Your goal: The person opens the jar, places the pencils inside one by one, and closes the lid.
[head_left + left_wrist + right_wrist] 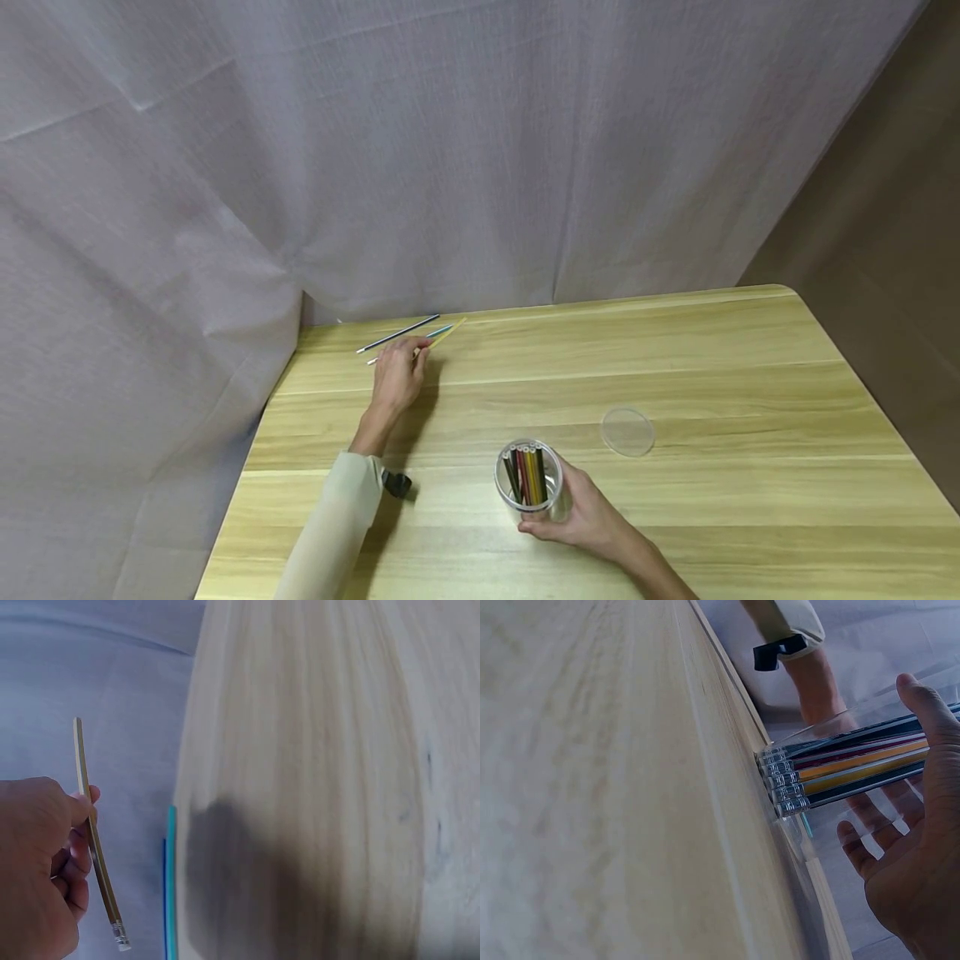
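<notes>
My left hand (400,371) pinches a yellow pencil (101,874) between thumb and fingers; in the left wrist view its white eraser end points down. Under that hand, near the table's back edge, lie a teal pencil (441,331) and a dark blue pencil (397,333). My right hand (588,517) grips a clear, lidless jar (498,482) from its right side, thumb and fingers round the wall. Inside the jar, several pencils (862,761) in dark, red, orange and yellow stand together, eraser ends at the base.
A clear round lid (627,432) lies flat on the wooden table (712,367), to the right of the jar. Grey cloth (450,167) hangs close behind the table's back edge and down its left side. A dark wrist device (396,483) sits at the left cuff.
</notes>
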Demonstrator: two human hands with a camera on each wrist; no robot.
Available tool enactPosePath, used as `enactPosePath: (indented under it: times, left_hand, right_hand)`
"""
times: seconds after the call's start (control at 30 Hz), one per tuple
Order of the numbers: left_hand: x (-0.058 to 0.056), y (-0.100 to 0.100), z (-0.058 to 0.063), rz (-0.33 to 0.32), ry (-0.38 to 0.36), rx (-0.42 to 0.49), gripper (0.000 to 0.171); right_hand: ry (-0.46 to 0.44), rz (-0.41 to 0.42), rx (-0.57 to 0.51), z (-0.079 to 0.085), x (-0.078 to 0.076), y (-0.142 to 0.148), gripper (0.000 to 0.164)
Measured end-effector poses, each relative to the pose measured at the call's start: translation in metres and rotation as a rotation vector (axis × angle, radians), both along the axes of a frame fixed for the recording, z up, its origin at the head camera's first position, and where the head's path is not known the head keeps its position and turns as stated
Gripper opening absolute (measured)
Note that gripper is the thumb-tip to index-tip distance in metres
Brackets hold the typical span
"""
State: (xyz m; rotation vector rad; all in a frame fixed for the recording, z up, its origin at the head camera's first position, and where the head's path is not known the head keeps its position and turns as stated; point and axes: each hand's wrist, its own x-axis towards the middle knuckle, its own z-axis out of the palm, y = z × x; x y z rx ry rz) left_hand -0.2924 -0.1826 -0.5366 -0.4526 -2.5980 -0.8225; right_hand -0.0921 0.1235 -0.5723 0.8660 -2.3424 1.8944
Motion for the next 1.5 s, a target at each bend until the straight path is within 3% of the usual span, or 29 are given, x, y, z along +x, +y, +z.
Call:
enactPosePath:
  times: [0.5, 0.87, 1.23, 1.5]
  left_hand:
    - [0.029, 0.019, 0.030, -0.121, 0.055, 0.086, 0.014]
    - [0.048, 0.031, 0.046, -0.228, 0.121, 0.089, 0.011]
    - [0.066, 0.040, 0.063, -0.314, 0.185, 0.154, 0.010]
    - [0.080, 0.042, 0.079, -0.351, 0.185, 0.184, 0.010]
  right_hand:
    - [-0.004, -0.023, 0.025, 0.000, 0.002, 0.000, 0.087]
    - [0.006, -0.016, 0.022, 0.000, 0.001, 0.000, 0.086]
    - [0.007, -0.016, 0.023, -0.001, 0.000, 0.000, 0.086]
    - [0.014, -0.025, 0.035, 0.000, 0.000, -0.001, 0.086]
